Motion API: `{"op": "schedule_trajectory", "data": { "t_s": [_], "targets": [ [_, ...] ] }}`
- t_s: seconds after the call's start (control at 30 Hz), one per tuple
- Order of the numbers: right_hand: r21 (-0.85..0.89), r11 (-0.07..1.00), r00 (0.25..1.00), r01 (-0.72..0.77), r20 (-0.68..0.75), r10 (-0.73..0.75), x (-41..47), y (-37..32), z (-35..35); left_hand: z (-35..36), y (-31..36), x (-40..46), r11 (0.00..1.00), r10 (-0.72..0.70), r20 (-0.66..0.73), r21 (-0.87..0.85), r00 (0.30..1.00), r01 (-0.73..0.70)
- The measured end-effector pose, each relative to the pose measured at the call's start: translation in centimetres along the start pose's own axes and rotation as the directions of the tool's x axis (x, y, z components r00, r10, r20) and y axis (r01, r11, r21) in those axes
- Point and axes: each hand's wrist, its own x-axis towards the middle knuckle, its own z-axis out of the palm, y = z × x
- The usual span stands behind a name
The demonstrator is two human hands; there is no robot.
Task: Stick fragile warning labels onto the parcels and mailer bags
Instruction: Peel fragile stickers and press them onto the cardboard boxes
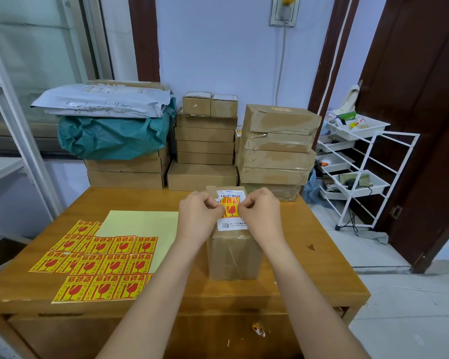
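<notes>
A brown cardboard parcel [233,252] stands on the wooden table [309,255] in front of me, with a white shipping label on its top. A yellow and red fragile label [230,209] hangs over that shipping label. My left hand [198,212] pinches its left edge and my right hand [259,211] pinches its right edge, fingers curled. Whether the label touches the parcel top I cannot tell. Sheets of fragile labels [101,263] lie on the table to the left, beside a pale yellow backing sheet [140,224].
Stacks of cardboard boxes [205,146] line the table's far edge against the wall. A grey mailer bag [101,102] and a green mailer bag [114,138] lie on the left stack. A white wire rack [360,172] stands at the right. A crumpled label scrap [259,329] lies on the floor.
</notes>
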Motion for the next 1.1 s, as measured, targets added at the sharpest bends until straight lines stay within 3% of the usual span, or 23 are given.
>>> {"op": "schedule_trajectory", "data": {
  "t_s": [0.17,0.57,0.67,0.73,0.87,0.97,1.1],
  "targets": [
    [-0.041,0.999,1.000,0.024,0.007,-0.023,-0.2,-0.1,0.1,0.0,0.2,-0.2,0.999,-0.050,-0.025,-0.016,0.998,0.049],
    [-0.063,0.998,1.000,-0.006,0.008,0.006,-0.1,0.4,0.4,0.5,-0.4,-0.3,1.000,0.003,-0.070,-0.028,0.998,-0.005],
    [-0.049,0.999,0.998,-0.019,0.066,0.023,-0.1,0.3,0.2,0.6,-0.2,-0.5,1.000,0.015,-0.096,-0.025,0.995,-0.018],
    [-0.043,0.999,0.992,-0.031,0.122,0.036,0.1,0.1,0.1,0.5,0.1,-0.5,0.997,-0.019,-0.107,-0.078,0.994,0.011],
    [-0.078,0.995,0.977,-0.059,0.198,0.074,1.1,-0.1,-0.6,-0.1,0.6,0.2,0.926,-0.151,-0.089,-0.362,0.985,0.109],
    [-0.108,0.991,0.967,-0.082,0.231,0.105,2.5,-0.1,-1.1,0.0,0.5,0.6,0.942,-0.111,-0.176,-0.331,0.978,0.047],
    [-0.026,0.993,0.952,-0.114,0.284,0.117,2.9,0.1,-0.2,1.0,0.9,0.8,0.942,-0.136,-0.038,-0.314,0.990,0.117]
  ]
}}
